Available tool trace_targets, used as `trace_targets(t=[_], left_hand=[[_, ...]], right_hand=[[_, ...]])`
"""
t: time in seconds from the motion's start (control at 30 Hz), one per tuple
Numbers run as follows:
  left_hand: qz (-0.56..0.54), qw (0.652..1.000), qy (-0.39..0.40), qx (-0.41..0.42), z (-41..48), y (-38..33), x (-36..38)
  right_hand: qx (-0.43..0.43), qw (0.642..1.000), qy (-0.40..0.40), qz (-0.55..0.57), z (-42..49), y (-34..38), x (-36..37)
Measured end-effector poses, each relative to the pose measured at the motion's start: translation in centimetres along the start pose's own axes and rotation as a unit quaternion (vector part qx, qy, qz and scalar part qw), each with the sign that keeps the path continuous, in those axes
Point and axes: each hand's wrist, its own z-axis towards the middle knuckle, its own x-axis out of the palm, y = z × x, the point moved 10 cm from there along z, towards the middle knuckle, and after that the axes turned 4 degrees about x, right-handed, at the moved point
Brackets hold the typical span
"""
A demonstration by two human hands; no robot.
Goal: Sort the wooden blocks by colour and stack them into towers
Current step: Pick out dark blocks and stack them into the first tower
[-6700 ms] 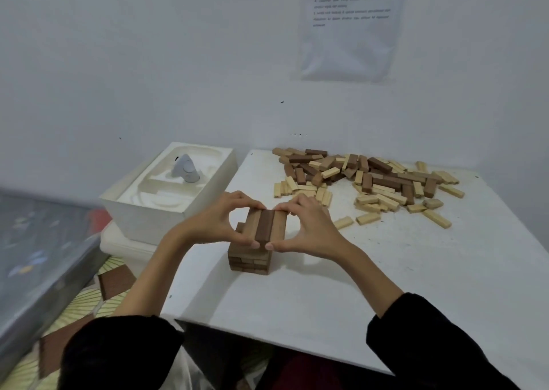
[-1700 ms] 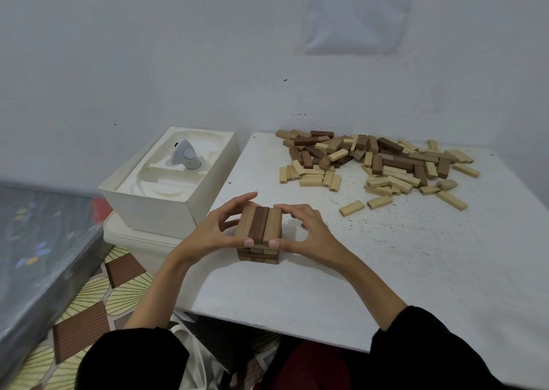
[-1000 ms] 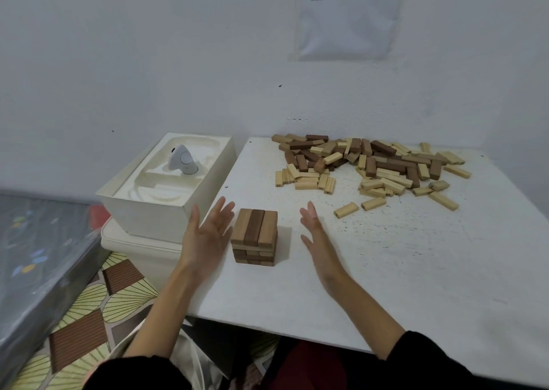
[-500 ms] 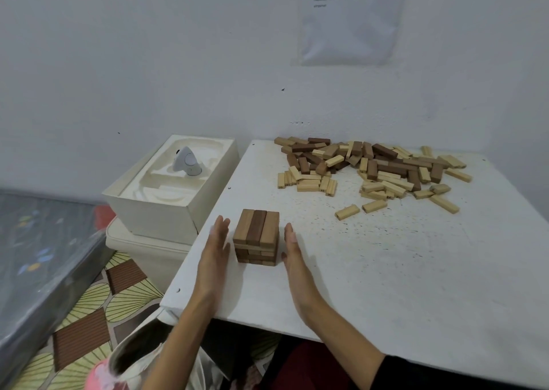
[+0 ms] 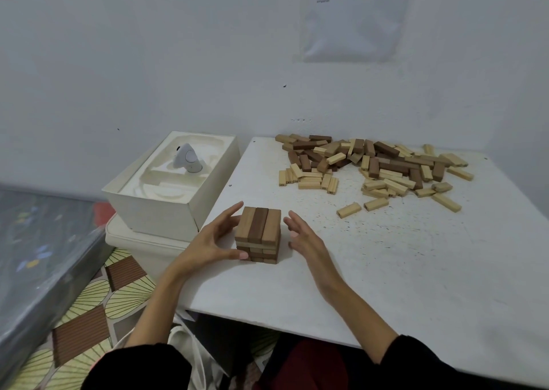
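Note:
A short tower of brown wooden blocks (image 5: 258, 234) stands on the white table (image 5: 386, 270) near its left front. Its top layer has three blocks, the middle one darker. My left hand (image 5: 212, 242) is beside the tower's left face with spread fingers, and its thumb tip touches the lower front corner. My right hand (image 5: 303, 236) hovers just right of the tower with relaxed fingers, a small gap between them and the wood. A loose pile of light and dark blocks (image 5: 371, 166) lies at the back of the table.
A white box (image 5: 166, 208) with a small grey-white device (image 5: 187, 159) in its tray stands left of the table on a white container. A paper sheet (image 5: 356, 18) hangs on the wall. A grey mattress (image 5: 35, 241) lies at the far left.
Both hands lay flat against the tower's sides half a second ago. They have now lifted and spread, the right one drawing slightly off the tower. The tower has not moved.

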Motion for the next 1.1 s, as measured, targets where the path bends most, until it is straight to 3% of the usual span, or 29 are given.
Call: trace_targets(t=[0.2, 0.53, 0.83, 1.1], left_hand=[[0.020, 0.999, 0.043, -0.007, 0.4, 0.1, 0.4], [0.038, 0.998, 0.051, -0.012, 0.8, 0.1, 0.1], [0.045, 0.997, 0.061, -0.011, 0.9, 0.1, 0.1], [0.039, 0.997, 0.063, -0.011, 0.7, -0.1, 0.3]], right_hand=[[0.000, 1.000, -0.005, -0.004, 0.0, 0.0, -0.3], [-0.003, 1.000, 0.001, -0.013, 0.1, -0.2, -0.3], [-0.028, 0.987, 0.061, -0.144, 0.5, -1.0, 0.3], [-0.054, 0.981, 0.047, -0.181, 0.4, -0.7, 0.6]])
